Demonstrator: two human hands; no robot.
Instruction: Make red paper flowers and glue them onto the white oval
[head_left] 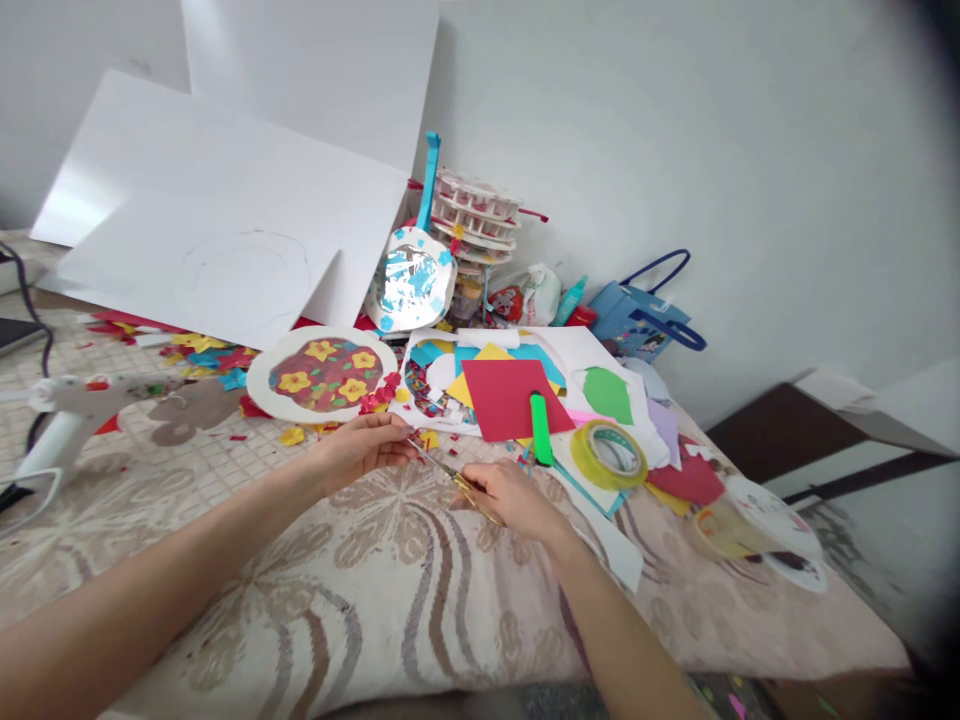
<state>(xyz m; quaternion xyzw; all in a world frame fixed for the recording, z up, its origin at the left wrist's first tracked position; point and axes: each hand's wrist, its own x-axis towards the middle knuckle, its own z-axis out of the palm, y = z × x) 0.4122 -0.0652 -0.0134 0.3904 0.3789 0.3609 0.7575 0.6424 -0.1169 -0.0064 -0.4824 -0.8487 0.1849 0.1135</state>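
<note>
Just below the frame's middle, your right hand (pixel 510 497) is curling around gold-handled scissors (pixel 455 478), which are pointing up-left. Your left hand's (pixel 367 445) fingers are bunching together at the blade tips; I cannot tell what they are pinching. Right of center, a red paper square (pixel 506 395) is lying near a yellow tape roll (pixel 587 462). At left, a white glue gun (pixel 66 438) is resting on the patterned cloth (pixel 375 610).
</note>
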